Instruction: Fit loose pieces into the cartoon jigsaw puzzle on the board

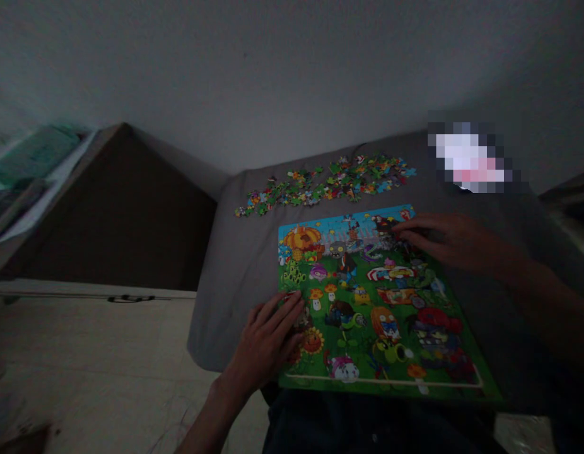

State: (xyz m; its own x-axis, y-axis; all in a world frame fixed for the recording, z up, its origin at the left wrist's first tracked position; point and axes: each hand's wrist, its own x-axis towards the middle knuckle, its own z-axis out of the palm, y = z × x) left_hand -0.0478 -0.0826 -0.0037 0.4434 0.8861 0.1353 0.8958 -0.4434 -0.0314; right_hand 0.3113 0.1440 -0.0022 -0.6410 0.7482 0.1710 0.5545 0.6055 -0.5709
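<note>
A jigsaw puzzle (367,309) with a bright cartoon scene of plants and zombies lies on a grey padded surface (245,252). My left hand (266,340) rests at the puzzle's near left edge, its fingers lying on the picture. My right hand (443,239) reaches in from the right, and its fingertips touch the puzzle's far right part. The fingers hide whatever lies under them, so I cannot tell if they hold a piece. Beyond the puzzle, a long scattered spread of loose puzzle pieces (325,186) lies on the same grey surface.
A pixelated pale patch (472,157) covers something at the far right of the grey surface. To the left stand a dark brown panel (116,214) and green-and-white items (31,157). A pale floor (84,366) lies below the surface's left edge. A white wall (273,69) rises behind.
</note>
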